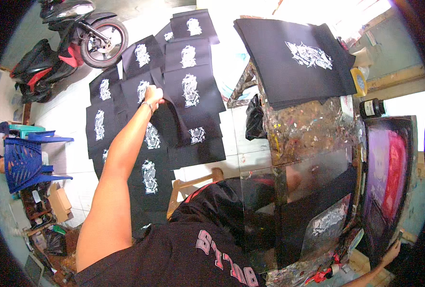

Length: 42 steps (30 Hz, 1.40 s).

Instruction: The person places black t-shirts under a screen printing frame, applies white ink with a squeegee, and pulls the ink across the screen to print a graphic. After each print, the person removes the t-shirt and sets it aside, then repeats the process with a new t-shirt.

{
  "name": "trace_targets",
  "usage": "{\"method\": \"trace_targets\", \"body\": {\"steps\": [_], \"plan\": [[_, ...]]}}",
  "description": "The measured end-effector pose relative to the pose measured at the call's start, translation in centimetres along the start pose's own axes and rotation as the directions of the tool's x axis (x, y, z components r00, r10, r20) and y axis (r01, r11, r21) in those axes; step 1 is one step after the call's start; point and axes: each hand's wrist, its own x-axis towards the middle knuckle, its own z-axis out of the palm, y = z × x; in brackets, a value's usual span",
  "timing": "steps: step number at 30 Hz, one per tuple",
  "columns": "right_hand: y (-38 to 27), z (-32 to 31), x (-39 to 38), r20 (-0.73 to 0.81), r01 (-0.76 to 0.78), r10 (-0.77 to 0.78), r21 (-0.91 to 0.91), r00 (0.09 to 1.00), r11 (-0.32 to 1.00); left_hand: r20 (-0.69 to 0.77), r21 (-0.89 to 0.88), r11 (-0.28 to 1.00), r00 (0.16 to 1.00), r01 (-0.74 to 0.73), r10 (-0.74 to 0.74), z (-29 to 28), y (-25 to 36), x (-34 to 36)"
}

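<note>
My left arm reaches out over the floor, and my left hand [154, 95] is closed on the edge of a black printed fabric panel [174, 117] that curves up from the ones below. Around it lie overlapping black panels [207, 88], each with a white illustrated print. At the lower right my right hand [391, 254] is closed at the lower end of a screen-printing frame [387, 167], which stands tilted up with a purple and red mesh. Some of its fingers are hidden. Beside the frame, a black panel [296, 239] with a white print lies on the worktable.
A paint-stained worktable [308, 126] holds a stack of black panels [298, 48], a yellow tape roll [359, 82] and a black jar [373, 108]. A motorbike [73, 52] stands far left, a blue plastic chair [25, 162] nearer, with a person partly visible. A wooden stool [176, 191] is beside me.
</note>
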Motion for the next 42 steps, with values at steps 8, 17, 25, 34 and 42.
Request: {"method": "trace_targets", "body": {"steps": [8,17,25,34,42], "plan": [[0.2,-1.8,-2.8,-0.045,-0.054,0.048,-0.154,0.998,0.987,-0.149,-0.451,0.866,0.938,0.216,-0.312,2.3,-8.9,-3.5],[-2.9,-2.1,-3.1,0.043,-0.024,0.022,0.037,0.999,0.999,0.211,-0.667,0.342,0.609,0.662,-0.765,12.1,-29.8,-20.3],[-3.1,0.2,-0.8,-0.001,0.035,-0.036,-0.149,0.999,0.988,0.122,0.517,0.849,0.973,0.107,-0.197,10.0,-29.7,-18.3],[-21.1,-4.0,-4.3,0.022,-0.053,0.051,0.125,0.998,0.991,0.633,-0.324,0.538,0.244,-0.778,0.735,24.6,16.1,-36.3],[-20.2,-6.8,-4.2,-0.224,0.099,-0.071,0.118,0.972,0.988,0.712,-0.663,-0.167,-0.683,-0.73,0.161,44.3,16.8,-47.2]]}}
